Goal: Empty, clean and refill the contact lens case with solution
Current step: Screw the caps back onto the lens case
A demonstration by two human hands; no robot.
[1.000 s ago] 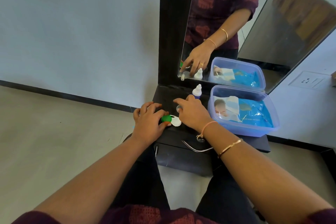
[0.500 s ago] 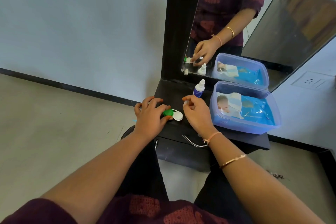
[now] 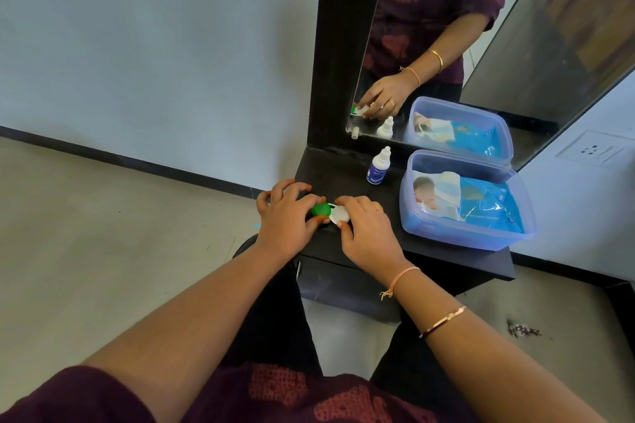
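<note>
The contact lens case (image 3: 331, 213) lies on the black shelf (image 3: 446, 251), with a green cap on its left well and a white cap on its right well. My left hand (image 3: 287, 216) grips the green end between thumb and fingers. On the white cap rest the fingers of my right hand (image 3: 366, 225), pinching it. A small white solution bottle (image 3: 378, 166) with a blue label stands upright behind, its nozzle bare.
A translucent blue plastic box (image 3: 464, 237) holding a blue wipes pack sits at the right of the shelf. A mirror (image 3: 446, 45) rises behind the shelf. A wall socket (image 3: 592, 148) is at far right. A drawer with a metal handle lies under the shelf.
My right hand came down from near the bottle and now pinches the white cap on the case. My left hand kept its hold on the green end.
</note>
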